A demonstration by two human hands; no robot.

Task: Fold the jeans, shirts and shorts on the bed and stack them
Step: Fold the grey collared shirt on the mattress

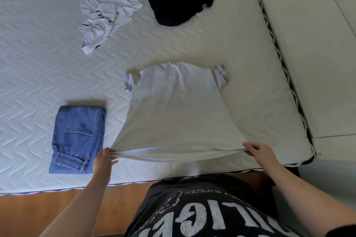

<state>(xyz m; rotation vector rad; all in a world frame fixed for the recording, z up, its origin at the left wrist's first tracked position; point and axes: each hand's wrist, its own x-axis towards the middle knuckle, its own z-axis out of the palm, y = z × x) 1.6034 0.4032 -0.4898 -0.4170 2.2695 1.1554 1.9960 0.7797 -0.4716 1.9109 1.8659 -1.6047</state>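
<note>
both hands, left [105, 157] and right [257, 150], pinch the hem corners of a grey shirt [173, 106] whose length runs away from them across the bed [48, 75].

Both my arms extended forward, bare forearms converging slightly. Left hand [105, 157] fingers curled, pinching cloth edge at its fingertips. Right hand [257, 151] level with left, well apart, knuckles up, fingers curled over same edge, stretched taut between hands.

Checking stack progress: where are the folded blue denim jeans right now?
Head view: the folded blue denim jeans lie near the mattress's front edge, left of the spread grey T-shirt, beside the left hand.
</note>
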